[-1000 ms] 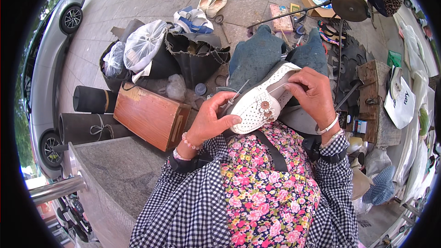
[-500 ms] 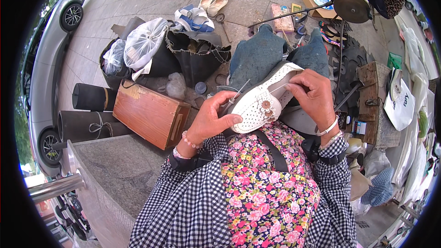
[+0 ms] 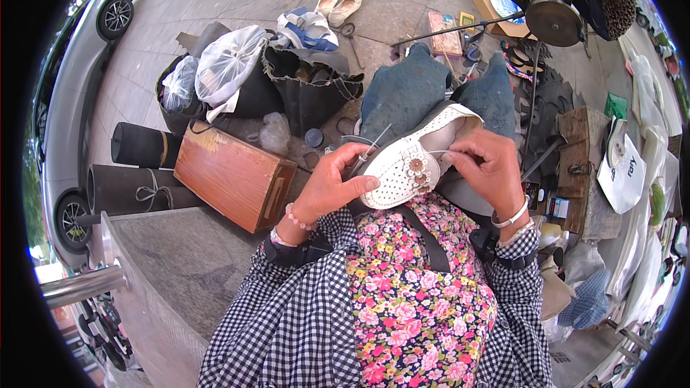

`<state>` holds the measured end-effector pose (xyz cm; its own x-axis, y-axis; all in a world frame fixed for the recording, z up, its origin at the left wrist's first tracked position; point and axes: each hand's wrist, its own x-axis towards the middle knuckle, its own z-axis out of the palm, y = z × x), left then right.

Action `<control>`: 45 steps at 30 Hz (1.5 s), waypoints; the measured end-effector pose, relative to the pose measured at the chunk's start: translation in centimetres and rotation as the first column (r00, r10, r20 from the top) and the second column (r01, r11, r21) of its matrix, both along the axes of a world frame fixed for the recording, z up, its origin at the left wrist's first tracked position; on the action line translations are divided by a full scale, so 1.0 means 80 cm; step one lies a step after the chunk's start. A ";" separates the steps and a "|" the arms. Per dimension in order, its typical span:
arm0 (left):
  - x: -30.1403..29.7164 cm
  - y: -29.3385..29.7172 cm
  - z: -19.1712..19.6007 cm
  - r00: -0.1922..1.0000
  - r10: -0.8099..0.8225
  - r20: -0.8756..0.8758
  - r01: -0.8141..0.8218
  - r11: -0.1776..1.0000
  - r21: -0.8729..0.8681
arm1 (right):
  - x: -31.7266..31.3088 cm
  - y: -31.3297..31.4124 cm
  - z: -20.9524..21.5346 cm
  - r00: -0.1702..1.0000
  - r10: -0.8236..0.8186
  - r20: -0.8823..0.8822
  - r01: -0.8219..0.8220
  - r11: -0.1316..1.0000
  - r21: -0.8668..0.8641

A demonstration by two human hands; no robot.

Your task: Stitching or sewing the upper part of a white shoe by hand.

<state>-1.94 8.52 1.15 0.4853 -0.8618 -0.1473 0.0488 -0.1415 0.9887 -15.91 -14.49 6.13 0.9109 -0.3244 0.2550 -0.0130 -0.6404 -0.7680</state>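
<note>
White shoe (image 3: pixel 388 176): I see it above the lap, between the two hands, toe pointing down toward the person's left. That way, the top is probably easy to see and reach.
Left hand (image 3: pixel 332 185): clamped on the toe end, thumb on top, likely to stop it wobbling.
Thin pointed tool (image 3: pixel 379 140): it sticks up by the left fingers, perhaps tucked there to be handy.
Right hand (image 3: pixel 490 165): thumb and finger are pinched together on a pale thread (image 3: pixel 437 151), maybe to keep it tight.
Flowers (image 3: pixel 417 167): they sit on the shoe's top, and no finger covers them.
Flowery apron (image 3: pixel 424 302): it covers the lap, perhaps to keep clothes clean.
Wooden box (image 3: pixel 230 176): it sits off to the left, near black rolls (image 3: pixel 140 190).
Pale shoes (image 3: pixel 338 7): a pair stands farther out on the paving.
</note>
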 end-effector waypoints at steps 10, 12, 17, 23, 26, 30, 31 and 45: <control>-0.001 -0.004 0.001 0.994 0.061 -0.095 -0.064 0.998 -0.022 | -0.007 0.022 0.005 0.915 0.381 -0.134 -0.380 0.924 0.039; -0.002 -0.004 0.000 0.992 0.065 -0.112 -0.068 0.997 -0.028 | -0.005 0.026 0.003 0.885 0.438 -0.160 -0.435 0.899 0.051; 0.000 -0.003 -0.006 0.991 0.060 -0.119 -0.062 0.998 -0.016 | -0.002 0.028 -0.001 0.873 0.458 -0.169 -0.457 0.888 0.046; -0.001 -0.004 -0.003 0.985 0.070 -0.154 -0.075 0.997 -0.026 | -0.001 0.029 -0.003 0.864 0.475 -0.169 -0.471 0.880 0.066; 0.000 -0.004 -0.003 0.985 0.063 -0.160 -0.069 0.997 -0.033 | -0.001 0.029 -0.004 0.861 0.479 -0.168 -0.470 0.878 0.094; 0.000 -0.003 0.000 0.983 0.074 -0.167 -0.077 0.997 -0.010 | 0.000 0.029 -0.006 0.858 0.484 -0.171 -0.469 0.874 0.124; 0.000 -0.003 0.002 0.983 0.068 -0.171 -0.070 0.998 -0.005 | 0.000 0.029 -0.006 0.858 0.483 -0.172 -0.468 0.875 0.123; 0.000 -0.002 0.000 0.981 0.065 -0.183 -0.073 0.997 -0.037 | 0.000 0.030 -0.007 0.849 0.500 -0.171 -0.486 0.866 0.117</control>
